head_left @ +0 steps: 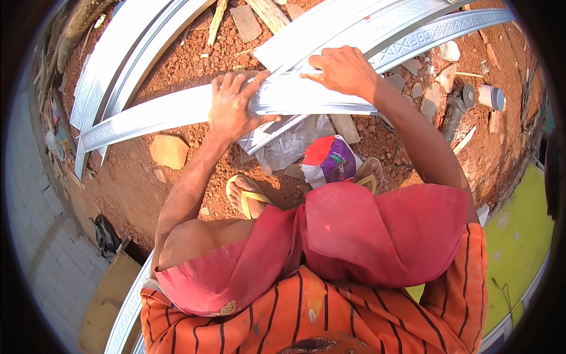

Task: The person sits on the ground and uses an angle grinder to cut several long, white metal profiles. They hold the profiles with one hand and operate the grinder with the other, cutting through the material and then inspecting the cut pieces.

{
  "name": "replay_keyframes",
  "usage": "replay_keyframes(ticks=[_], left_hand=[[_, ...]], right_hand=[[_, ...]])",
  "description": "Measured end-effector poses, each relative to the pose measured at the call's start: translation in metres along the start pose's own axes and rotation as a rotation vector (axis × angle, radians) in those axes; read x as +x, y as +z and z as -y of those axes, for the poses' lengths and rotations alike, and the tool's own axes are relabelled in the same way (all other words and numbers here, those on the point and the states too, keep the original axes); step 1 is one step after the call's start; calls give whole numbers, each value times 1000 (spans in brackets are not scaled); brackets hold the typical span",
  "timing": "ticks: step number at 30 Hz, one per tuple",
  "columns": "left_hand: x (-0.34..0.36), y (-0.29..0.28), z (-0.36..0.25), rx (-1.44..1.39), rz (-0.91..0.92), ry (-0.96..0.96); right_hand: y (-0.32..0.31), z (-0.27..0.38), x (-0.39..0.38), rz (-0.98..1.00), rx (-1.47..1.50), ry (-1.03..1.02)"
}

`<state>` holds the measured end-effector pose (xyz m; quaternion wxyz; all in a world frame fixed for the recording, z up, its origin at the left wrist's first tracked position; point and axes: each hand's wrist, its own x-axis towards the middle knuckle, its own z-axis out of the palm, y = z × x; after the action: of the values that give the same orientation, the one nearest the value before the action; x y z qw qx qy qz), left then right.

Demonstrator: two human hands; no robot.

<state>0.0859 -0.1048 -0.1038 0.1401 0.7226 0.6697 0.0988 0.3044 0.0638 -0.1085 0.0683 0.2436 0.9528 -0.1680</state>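
A long, shiny metal channel [159, 112] lies crosswise before my knees, its sunlit surface partly washed out by glare. My left hand [232, 106] grips it near the middle, fingers spread over the far side and thumb along the near edge. Farther right, my right hand [345, 71] has its fingers curled on the far edge, thumb pointing left. Under and beyond the channel are other metal lengths [330, 26], some with stamped patterns. Another metal bundle [127, 65] crosses beneath its left end.
A clear plastic bag [298, 144] and a purple-and-white packet [336, 162] lie near my sandalled feet. At right are an angle grinder [455, 115], a white container [492, 97] and broken tile pieces [431, 100]. A flat stone [169, 151] rests on red soil; a block wall [35, 194] bounds the left.
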Motion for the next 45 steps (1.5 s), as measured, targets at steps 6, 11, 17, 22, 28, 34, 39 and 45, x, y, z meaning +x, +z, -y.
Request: replay_keyframes(ticks=[6, 11, 17, 22, 28, 34, 39, 45], left_hand=[[6, -6, -5, 79, 11, -33], [7, -1, -2, 107, -36, -16], [2, 5, 14, 66, -117, 86], [-11, -13, 27, 96, -74, 52], [1, -37, 58, 45, 358, -110], [17, -65, 54, 100, 356, -58], [37, -48, 25, 366, -126, -145], [52, -36, 22, 361, -151, -179]], right_hand=[[8, 2, -8, -185, -62, 17], [-22, 1, -23, -78, 131, 66], [-22, -58, -97, -564, 391, 450], [4, -133, -213, -826, 304, 1032], [97, -207, -352, -499, 51, 1450], [106, -198, -339, -521, 204, 1403], [108, -216, -335, -520, 308, 1424], [98, -223, -317, -460, 288, 1534]])
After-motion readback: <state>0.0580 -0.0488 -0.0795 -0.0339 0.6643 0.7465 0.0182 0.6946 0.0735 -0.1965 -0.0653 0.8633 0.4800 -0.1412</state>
